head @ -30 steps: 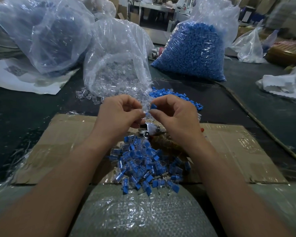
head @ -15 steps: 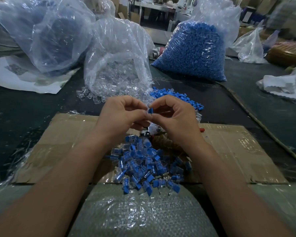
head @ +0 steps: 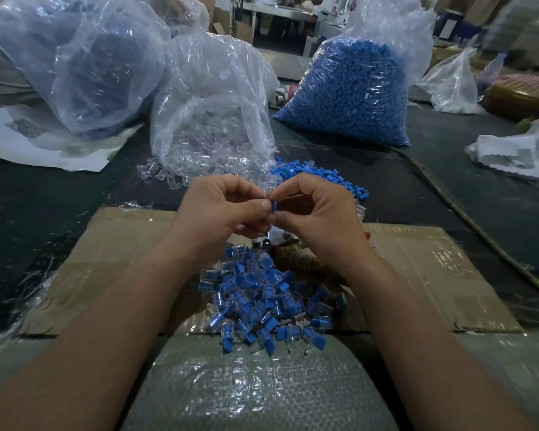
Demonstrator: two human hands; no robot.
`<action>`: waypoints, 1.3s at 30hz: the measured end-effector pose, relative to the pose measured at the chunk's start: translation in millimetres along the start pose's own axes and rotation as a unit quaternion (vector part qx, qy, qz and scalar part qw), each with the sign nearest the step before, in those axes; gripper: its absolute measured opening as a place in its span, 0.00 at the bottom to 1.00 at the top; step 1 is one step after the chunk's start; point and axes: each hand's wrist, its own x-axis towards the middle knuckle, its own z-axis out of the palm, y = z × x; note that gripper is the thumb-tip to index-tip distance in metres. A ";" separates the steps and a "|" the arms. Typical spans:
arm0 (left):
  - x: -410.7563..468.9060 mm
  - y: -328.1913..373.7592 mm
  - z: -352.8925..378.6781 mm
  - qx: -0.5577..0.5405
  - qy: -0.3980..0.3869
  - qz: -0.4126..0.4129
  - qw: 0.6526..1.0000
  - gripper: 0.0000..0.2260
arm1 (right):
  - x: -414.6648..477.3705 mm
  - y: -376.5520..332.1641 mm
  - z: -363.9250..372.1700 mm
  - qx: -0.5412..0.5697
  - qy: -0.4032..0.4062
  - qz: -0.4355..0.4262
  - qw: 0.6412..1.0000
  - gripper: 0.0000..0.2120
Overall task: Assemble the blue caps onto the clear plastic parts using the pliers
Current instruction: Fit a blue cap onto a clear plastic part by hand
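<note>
At the near edge of the worktop lay a grey-green woven sack under clear plastic film (head: 255, 384), and a heap of clear plastic parts fitted with blue caps (head: 262, 300) spilled from a flat sheet of brown cardboard (head: 122, 244) onto it. Above the far side of that heap the two hands met over the middle of the cardboard. The left hand (head: 218, 209) had its fingers curled in, with thumb and forefinger tips pressed against a small blue plastic cap (head: 274, 206) from the left. The right hand (head: 321, 213) pinched the same cap between thumb and forefinger from the right, its other fingers curled. Whether a clear part sat between the fingertips could not be told. Just beneath the hands the metal head of the pliers (head: 266, 244) showed on the cardboard, mostly hidden. Beyond the cardboard's far edge, on the dark worktop (head: 44, 197), a loose pile of blue caps (head: 318, 175) lay beside the open mouth of a clear plastic bag of clear parts (head: 212, 119). Toward the far edge stood a bulging clear bag packed with blue caps (head: 349, 94) on the right, and a large crumpled clear bag (head: 75, 57) rested on a white paper sheet (head: 44, 144) at the far left corner.
</note>
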 end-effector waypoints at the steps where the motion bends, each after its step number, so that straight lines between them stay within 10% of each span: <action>1: 0.2 0.1 -0.6 -0.009 0.003 -0.003 1.000 0.03 | 0.1 -0.2 -0.2 0.013 -0.003 0.004 1.000 0.13; 39: 1.5 0.2 -4.4 -0.069 -0.004 -0.020 0.997 0.08 | -0.6 5.2 0.9 0.044 0.029 -0.059 0.997 0.15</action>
